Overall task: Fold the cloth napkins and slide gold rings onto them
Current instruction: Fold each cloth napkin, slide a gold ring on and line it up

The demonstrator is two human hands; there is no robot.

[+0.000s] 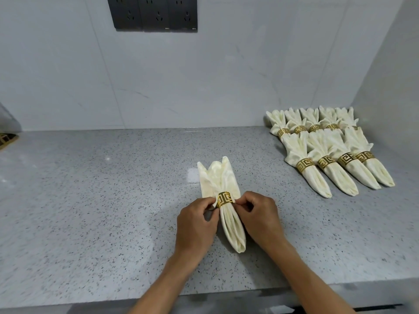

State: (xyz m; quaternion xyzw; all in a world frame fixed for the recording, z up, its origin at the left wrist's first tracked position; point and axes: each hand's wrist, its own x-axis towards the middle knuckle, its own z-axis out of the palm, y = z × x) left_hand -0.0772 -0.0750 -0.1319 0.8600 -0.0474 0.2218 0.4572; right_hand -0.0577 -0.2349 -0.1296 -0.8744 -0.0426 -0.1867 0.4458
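Near the front middle of a speckled grey stone desk, a cream cloth napkin, folded long and narrow, lying with its closed tip toward the person and its loose end fanned out toward the wall. Around its waist, a gold ring with a cut-out key pattern, already on the cloth. At the ring's left edge, the left hand, fingers curled, thumb and fingertips pinching the ring and the cloth just beside it. At the ring's right edge, the right hand, likewise curled, its grip clamped on the same band from the other side (both wrists angled in from the desk's near edge, forearms bare). Toward the back right corner, well apart from the hands, a batch of finished napkins: a front row of four lying side by side, each banded with its own gold ring, tips pointing toward the near right, and behind them a second row partly hidden by the first, exact count hard to tell. Behind everything, a pale marbled wall, with a block of dark power sockets high at the upper left. At the far left edge, a small patterned object, cropped and too little in view to name.
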